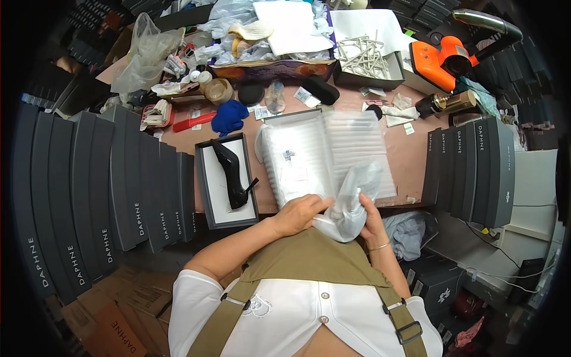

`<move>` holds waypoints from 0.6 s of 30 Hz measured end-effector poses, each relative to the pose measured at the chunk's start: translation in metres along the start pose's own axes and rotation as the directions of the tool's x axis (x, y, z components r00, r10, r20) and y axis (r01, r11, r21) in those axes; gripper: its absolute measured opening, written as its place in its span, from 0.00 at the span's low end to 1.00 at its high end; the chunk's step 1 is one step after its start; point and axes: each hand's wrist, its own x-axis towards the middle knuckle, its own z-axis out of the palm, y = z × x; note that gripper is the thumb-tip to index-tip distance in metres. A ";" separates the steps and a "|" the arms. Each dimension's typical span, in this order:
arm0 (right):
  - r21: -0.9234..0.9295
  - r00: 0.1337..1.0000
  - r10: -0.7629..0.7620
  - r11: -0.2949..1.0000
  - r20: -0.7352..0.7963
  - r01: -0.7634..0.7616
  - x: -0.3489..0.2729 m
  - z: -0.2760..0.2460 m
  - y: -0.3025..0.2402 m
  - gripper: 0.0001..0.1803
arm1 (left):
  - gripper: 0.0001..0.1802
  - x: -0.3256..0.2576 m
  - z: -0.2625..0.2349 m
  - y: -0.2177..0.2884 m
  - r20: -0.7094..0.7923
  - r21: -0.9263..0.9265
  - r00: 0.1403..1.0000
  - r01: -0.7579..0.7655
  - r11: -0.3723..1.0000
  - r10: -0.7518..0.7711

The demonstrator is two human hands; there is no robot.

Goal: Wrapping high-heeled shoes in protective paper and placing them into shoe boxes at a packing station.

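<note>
- left hand and right hand both pinching a clear plastic bag, probably a shoe inside
- black heel lying in open box nearby

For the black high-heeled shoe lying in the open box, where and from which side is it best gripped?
Probably around the middle of the black high-heeled shoe, at the arch between toe and heel, coming from straight above. It lies on its side, lengthwise in the open box, toe toward the far end and thin heel toward the near right corner. The box walls close off the sides, and the heel is too slim for a steady hold.
</note>
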 end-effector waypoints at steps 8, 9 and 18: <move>-0.173 0.905 -0.408 0.889 0.118 0.423 -0.030 -0.007 -0.089 0.39 | 0.28 0.020 0.009 -0.049 0.465 0.451 0.841 0.043 0.892 -0.276; -0.225 0.900 -0.414 0.872 0.134 0.435 -0.028 0.004 -0.093 0.40 | 0.27 0.023 0.013 -0.056 0.469 0.326 0.853 0.075 0.942 -0.230; -0.155 0.922 -0.354 0.913 0.156 0.377 -0.007 0.038 -0.086 0.40 | 0.16 0.040 0.014 -0.101 0.300 0.342 0.935 0.080 0.936 -0.189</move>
